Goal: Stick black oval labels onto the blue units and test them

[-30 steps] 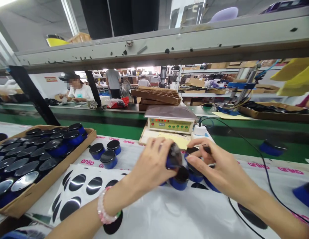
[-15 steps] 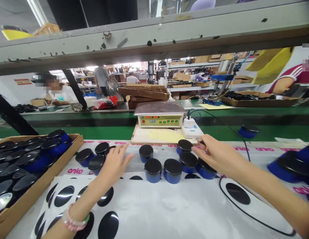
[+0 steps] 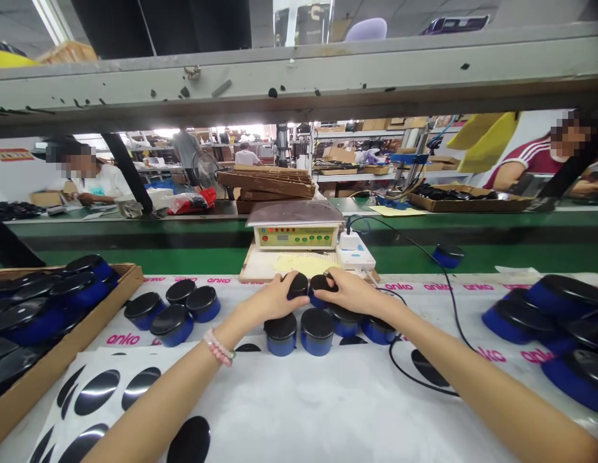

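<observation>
Two short, round blue pieces with glossy black tops stand side by side at the middle of the bench. My left hand point(image 3: 272, 298) has its fingers and thumb around the left round blue piece point(image 3: 298, 285). Gripping the right round blue piece point(image 3: 319, 284) from its far side is my right hand point(image 3: 351, 292). Just in front of them sit two more such pieces point(image 3: 280, 337) point(image 3: 317, 334), with others partly hidden below my right hand. Another small group of round pieces point(image 3: 172, 325) stands left of my left wrist.
A cardboard tray point(image 3: 125, 288) full of similar pieces is at left. White sheets with black ovals point(image 3: 97, 392) lie in front of it. Behind my hands stands a control box point(image 3: 296, 236) beside a white power adapter point(image 3: 355, 254). A black cable point(image 3: 453, 321) crosses the right side, near stacked pieces point(image 3: 566, 296).
My left hand has moved right from the left group and closed on a round blue piece. My right hand has come inward to the left, gripping the one beside it. The view has shifted slightly.
</observation>
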A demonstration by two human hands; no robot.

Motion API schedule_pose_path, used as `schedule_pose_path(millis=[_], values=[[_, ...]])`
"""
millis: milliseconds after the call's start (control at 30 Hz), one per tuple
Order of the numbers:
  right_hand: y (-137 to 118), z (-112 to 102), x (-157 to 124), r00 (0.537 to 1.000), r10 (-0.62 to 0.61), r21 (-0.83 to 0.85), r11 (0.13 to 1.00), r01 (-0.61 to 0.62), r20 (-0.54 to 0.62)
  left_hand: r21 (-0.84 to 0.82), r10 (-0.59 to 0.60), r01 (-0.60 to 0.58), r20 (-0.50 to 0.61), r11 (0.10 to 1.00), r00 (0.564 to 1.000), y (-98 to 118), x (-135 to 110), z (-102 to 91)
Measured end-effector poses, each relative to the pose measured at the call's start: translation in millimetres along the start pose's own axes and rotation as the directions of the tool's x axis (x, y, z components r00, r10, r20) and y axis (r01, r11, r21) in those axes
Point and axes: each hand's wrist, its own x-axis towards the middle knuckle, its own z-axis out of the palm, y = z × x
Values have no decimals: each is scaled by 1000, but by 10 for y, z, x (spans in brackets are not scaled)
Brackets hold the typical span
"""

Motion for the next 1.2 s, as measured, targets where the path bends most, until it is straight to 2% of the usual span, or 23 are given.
schedule_pose_path(millis=[100,200,300,433,500,600,733,867,933,967,1000,1100,1133,1200], values=[[50,-97,-85,1000,-13,48,999,13,-2,-27,11,-11,-20,1000,1000,-34,23,43],[196,-280,-302,998,41,56,998,-39,-41,-56,41,-44,-64,997,997,-39,-34,36],[366,-413,-614,995,101,71,993,-99,-18,-59,43,-49,-94,997,995,24,-272,46],[515,-339,-917,988,123,123,983,-133,90,38,-79,78,23,996,997,119,-606,180],[550,-244,-932,988,116,147,981,-130,100,70,-79,75,49,995,996,127,-618,263],[578,-133,-807,992,110,163,980,-119,58,41,16,-17,34,999,999,69,-459,324],[550,-70,-624,995,96,186,978,-94,1,3,93,-94,31,996,995,-60,-314,242],[480,-132,-620,998,68,197,978,-63,-19,40,91,-92,35,995,995,-55,-383,90],[510,-277,-600,984,143,163,979,-124,-107,131,141,-139,0,981,990,47,-367,62],[560,-387,-564,959,212,139,972,-187,-187,186,195,-189,-14,964,981,125,-328,72],[638,-518,-508,915,291,116,956,-268,-281,235,259,-247,-22,940,966,219,-270,97],[1019,-941,-261,696,493,86,842,-532,-522,285,428,-413,10,865,904,536,-23,241],[1177,-1049,-178,631,537,87,796,-599,-560,263,463,-457,43,850,885,629,61,298],[1492,-1152,-55,539,615,98,706,-701,-575,189,490,-508,133,841,861,758,200,397]])
